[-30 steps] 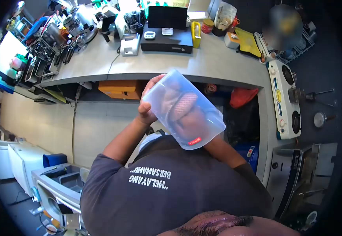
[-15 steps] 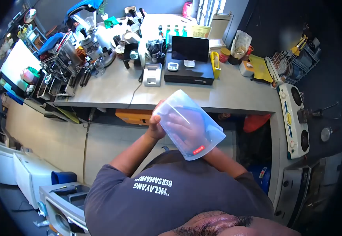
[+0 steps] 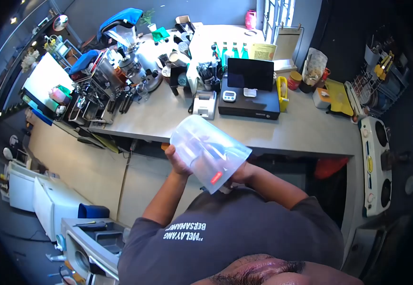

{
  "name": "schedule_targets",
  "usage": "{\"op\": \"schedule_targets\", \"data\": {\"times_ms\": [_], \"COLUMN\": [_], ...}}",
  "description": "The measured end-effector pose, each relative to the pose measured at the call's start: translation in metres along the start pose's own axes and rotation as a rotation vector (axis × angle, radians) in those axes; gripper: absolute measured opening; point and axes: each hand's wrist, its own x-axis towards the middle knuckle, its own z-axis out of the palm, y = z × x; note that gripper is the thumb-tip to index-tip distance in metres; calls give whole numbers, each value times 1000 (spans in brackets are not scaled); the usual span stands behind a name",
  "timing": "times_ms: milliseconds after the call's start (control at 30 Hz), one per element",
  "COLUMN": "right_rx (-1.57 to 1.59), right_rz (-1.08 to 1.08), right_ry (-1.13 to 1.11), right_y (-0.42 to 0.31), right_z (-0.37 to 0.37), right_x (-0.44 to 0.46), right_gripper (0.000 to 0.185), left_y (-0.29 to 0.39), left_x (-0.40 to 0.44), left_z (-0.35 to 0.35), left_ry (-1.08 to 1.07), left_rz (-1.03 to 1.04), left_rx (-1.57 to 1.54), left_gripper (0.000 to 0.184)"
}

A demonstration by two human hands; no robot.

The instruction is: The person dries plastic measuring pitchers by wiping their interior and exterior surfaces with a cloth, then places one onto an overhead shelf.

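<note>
A translucent plastic container (image 3: 206, 147) with a red label near its lower end is tilted in front of my chest. My left hand (image 3: 180, 160) grips its left side, the thumb showing at the edge. At the container's lower right end is my right hand (image 3: 242, 174), partly covered by the container. Its fingers are hidden or blurred behind the cloudy wall, and I cannot make out whether they hold anything.
Beyond the container runs a grey counter (image 3: 306, 135) with a printer (image 3: 204, 104), a black cash drawer (image 3: 249, 108) and a screen (image 3: 250, 74). A coffee machine (image 3: 103, 83) stands at the left. A stove (image 3: 375, 166) is at the right, a sink unit (image 3: 92, 242) at lower left.
The view has tilted up, showing more of the counter's back. The container has turned and shifted slightly left. My right hand, earlier visible through the wall, now shows at the container's lower right end.
</note>
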Motion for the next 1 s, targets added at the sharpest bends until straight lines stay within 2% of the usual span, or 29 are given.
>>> {"op": "schedule_targets", "data": {"times_ms": [100, 133, 233, 267, 367, 400, 500, 600, 667, 767, 867, 967, 1000], "right_rx": [-1176, -1154, -1034, -987, -154, -227, -243, 231, -245, -380, -124, 321, 142], "right_rz": [-413, -571, -345, -192, -157, -267, -530, -49, -226, -134, 30, 415, 382], "right_ry": [-225, -160, -264, -406, -298, -268, -232, -146, -93, -133, -436, -568, -601], "right_y": [21, 28, 24, 25, 62, 68, 19, 33, 16, -36, -15, -2, 12], "right_z": [-33, -43, -80, -90, -127, -138, -162, -168, -187, -213, -237, -237, -232], "right_x": [21, 24, 15, 19, 5, 12, 14, 32, 23, -9, -11, -16, -13], "right_gripper": [61, 62, 62, 73, 98, 122, 90, 66, 33, 46, 31, 36, 42], "left_y": [-16, -26, -50, -60, -91, -98, -109, -130, -145, -144, -142, -134, -132], "left_x": [8, 13, 43, 51, 81, 88, 101, 98, 96, 105, 105, 103, 102], "left_z": [7, 6, 28, 25, 16, 18, 47, 56, 46, 52, 44, 44, 46], "left_ry": [74, 105, 205, 203, 227, 242, 281, 300, 252, 351, 353, 493, 521], "left_rz": [26, 27, 126, 166, 284, 294, 337, 313, 328, 345, 344, 279, 259], "left_rx": [72, 101, 143, 117, 90, 69, 104, 156, 153, 295, 136, 133, 131], "left_gripper": [105, 105, 105, 104, 106, 107, 109, 109, 108, 106, 105, 111, 112]}}
